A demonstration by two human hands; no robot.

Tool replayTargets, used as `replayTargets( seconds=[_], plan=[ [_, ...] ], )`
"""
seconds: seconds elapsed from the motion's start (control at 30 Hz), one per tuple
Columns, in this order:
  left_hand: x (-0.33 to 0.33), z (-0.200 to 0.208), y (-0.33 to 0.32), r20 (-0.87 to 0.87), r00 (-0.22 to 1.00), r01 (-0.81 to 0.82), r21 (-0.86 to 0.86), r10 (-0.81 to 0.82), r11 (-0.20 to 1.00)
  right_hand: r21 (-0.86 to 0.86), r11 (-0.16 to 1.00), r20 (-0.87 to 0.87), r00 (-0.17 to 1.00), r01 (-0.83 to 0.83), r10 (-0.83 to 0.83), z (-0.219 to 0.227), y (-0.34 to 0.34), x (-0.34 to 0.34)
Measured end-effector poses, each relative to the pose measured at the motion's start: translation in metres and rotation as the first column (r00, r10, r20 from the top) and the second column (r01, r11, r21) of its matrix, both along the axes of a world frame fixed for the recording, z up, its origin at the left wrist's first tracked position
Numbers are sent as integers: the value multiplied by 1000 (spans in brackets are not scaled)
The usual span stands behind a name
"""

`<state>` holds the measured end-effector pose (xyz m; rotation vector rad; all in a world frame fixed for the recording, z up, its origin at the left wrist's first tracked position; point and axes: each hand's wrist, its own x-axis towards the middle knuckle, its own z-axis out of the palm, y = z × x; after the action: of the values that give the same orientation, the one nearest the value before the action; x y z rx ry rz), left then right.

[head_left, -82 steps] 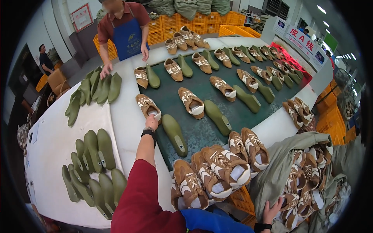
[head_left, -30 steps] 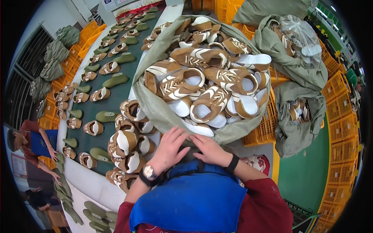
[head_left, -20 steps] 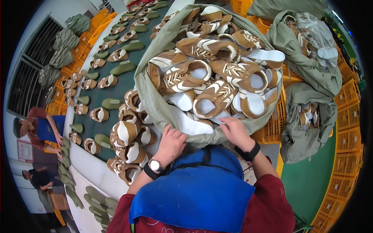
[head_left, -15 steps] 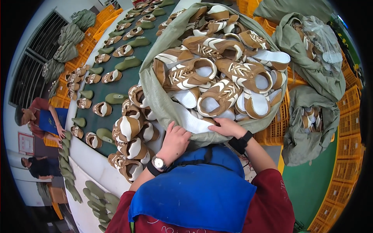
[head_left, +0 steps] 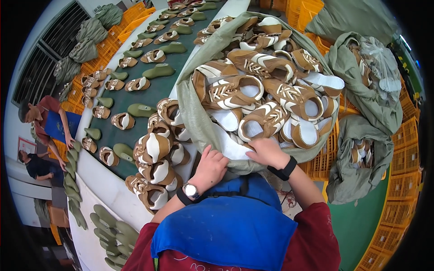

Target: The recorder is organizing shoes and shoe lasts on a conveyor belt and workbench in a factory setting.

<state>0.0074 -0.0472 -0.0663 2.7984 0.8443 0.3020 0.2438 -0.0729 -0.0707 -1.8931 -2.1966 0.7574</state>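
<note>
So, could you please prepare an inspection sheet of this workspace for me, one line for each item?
Surface: table with white borders and dark green middle, bearing rows of shoes and green shoe lasts.
Job's things: open grey-green sack, heaped with brown-and-white shoes at mixed angles, some undersides up.
Clutter: more shoes piled at the table's edge, left of the sack.
Hands: left hand at the sack's near rim; right hand there too, beside a white underside; whether either grips is unclear.
Cables: nothing seen.
Surroundings: co-worker at left, hands close to lasts; another person behind; orange crates and further sacks at right.
</note>
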Motion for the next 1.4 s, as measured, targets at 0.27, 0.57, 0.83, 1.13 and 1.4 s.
replayTargets(
  seconds=[0.27, 0.57, 0.83, 1.13, 1.4],
  plan=[
    [-1, 1, -3, -31, 999, -8, -5, 8, 1000, 419, 900, 235, 943, 122, -237, -10, 98, -29],
    [2, 2, -5, -12, 1000, -8, 27, 9, 1000, 273, 916, 34, 948, 295, -316, -24, 104, -33],
    [5, 6, -7, 14, 1000, -13, 68, 12, 998, 106, 891, -242, 881, 441, -407, -14, 107, -44],
    [-4, 5, -7, -31, 999, -42, -68, 40, 997, -54, 977, -815, 557, 205, -162, 81, 74, 36],
    [-6, 29, 9, 222, 964, -33, -445, 146, 895, 15, 918, -750, 612, 397, -252, 143, -40, 28]
  ],
)
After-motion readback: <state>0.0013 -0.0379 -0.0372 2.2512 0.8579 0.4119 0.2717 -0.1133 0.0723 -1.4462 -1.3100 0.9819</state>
